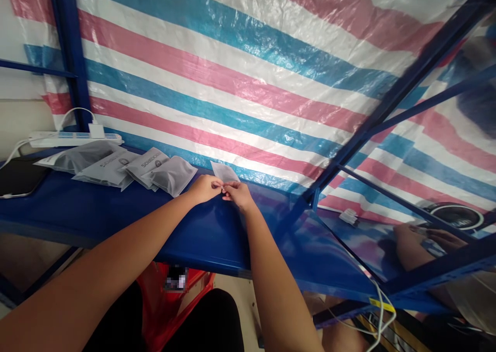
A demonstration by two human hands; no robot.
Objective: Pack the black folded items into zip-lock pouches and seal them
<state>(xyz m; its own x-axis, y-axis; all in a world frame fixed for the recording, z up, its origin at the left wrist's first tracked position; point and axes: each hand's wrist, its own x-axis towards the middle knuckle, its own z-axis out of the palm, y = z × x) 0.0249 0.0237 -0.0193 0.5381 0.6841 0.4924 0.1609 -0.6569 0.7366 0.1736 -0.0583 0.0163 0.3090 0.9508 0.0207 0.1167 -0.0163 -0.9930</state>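
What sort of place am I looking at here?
Probably a makeshift workshop: a blue metal shelf serves as the workbench, grey plastic pouches lie on it, and a striped tarpaulin hangs behind.

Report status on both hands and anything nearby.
Left hand, right hand: pinching small item, too tiny to identify. Pale packet just behind. Grey pouches off left.

The sheet [232, 78] is striped red, white and blue, the shelf [211, 238] deep blue, the pouches [174, 175] grey.
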